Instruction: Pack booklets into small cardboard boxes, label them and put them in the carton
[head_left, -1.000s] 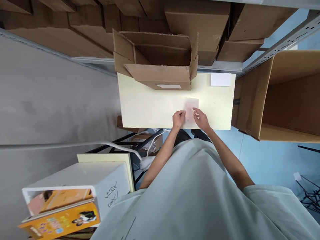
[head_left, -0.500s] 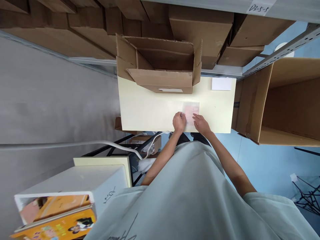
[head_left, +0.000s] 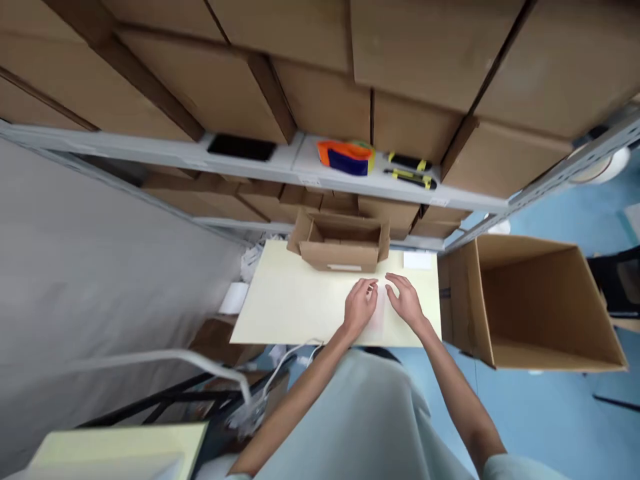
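A thin, pale pink sheet or packet [head_left: 375,321] lies on the cream tabletop [head_left: 295,307], blurred and partly hidden by my hands. Over its left side is my left hand [head_left: 360,305], its fingers curled towards the thumb around something small that I cannot make out. My right hand [head_left: 404,300] is at the right of the sheet, fingers apart and nothing visible in them. Behind both hands stands an open cardboard box [head_left: 340,255] with its flaps spread and a white label on its front.
A white block [head_left: 417,260] sits at the table's back right. A large open carton [head_left: 550,307] stands to the right. Above the table, a metal shelf [head_left: 295,160] bears cartons, a black flat object, an orange and blue roll and cutters.
The view has tilted up, showing more of the shelf. Both hands have moved towards the back of the table, nearer the open box; the right hand has lifted off the pink sheet.
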`<state>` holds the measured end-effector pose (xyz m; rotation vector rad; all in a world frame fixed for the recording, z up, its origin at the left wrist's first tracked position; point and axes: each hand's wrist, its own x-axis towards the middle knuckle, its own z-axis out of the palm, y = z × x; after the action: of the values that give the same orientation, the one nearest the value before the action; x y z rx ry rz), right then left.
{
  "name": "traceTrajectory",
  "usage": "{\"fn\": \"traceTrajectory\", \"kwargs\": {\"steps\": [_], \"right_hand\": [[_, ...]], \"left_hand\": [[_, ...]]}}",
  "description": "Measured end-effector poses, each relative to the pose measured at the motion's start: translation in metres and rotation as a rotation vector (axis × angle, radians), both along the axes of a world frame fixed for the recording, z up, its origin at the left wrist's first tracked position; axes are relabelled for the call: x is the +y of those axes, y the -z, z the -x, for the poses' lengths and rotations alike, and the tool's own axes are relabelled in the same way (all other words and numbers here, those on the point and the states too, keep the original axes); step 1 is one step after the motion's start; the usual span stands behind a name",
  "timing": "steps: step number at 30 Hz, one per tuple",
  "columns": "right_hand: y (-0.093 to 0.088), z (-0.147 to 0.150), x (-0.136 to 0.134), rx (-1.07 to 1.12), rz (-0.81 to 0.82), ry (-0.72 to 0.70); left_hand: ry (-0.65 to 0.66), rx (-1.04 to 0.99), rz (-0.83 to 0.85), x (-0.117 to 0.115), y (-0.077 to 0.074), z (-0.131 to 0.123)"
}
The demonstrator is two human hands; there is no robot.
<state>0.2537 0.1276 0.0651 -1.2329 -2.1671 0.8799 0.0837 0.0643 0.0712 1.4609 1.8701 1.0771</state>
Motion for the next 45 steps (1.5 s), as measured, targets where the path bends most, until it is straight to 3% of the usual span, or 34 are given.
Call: {"fn": "traceTrajectory", "kwargs": {"steps": [6,9,12,16,24,27,29,32,37,41,45], "right_hand": [[-0.105,0.022,0.108,0.076,-0.378,0.054],[-0.140,0.040,0.170,-0.027,-0.483,0.086],[-0.166,0.056,0.220,-0.280,-0.461,0.109],[-0.180,0.068,0.251,-0.561,-0.377,0.111],[-0.185,0.067,0.263,-0.694,-0.354,0.104],[-0.172,0.047,0.253,-0.654,-0.380,0.079],[-0.151,0.021,0.233,-0.458,-0.457,0.139],[-0.105,-0.028,0.181,-0.198,-0.481,0.329],[-0.017,-0.089,0.058,-0.149,-0.196,0.416],[0.035,-0.080,-0.024,-0.261,0.129,0.389],[0.062,-0.037,-0.060,-0.356,0.346,0.232]], "left_hand": [[-0.008,-0.057,-0.353,0.072,-0.096,0.006],[-0.034,-0.047,-0.429,0.110,-0.139,0.015],[-0.067,-0.045,-0.446,0.137,-0.168,0.023],[-0.084,-0.054,-0.443,0.155,-0.179,0.027],[-0.068,-0.058,-0.395,0.144,-0.164,0.020],[-0.054,-0.071,-0.390,0.116,-0.145,0.019],[-0.039,-0.058,-0.356,0.087,-0.118,0.023],[-0.032,-0.012,-0.152,0.031,-0.057,0.037],[-0.098,0.014,0.397,-0.052,0.051,0.055],[-0.009,0.030,0.516,-0.065,0.107,0.049],[0.057,0.075,0.494,-0.034,0.137,0.044]]}}
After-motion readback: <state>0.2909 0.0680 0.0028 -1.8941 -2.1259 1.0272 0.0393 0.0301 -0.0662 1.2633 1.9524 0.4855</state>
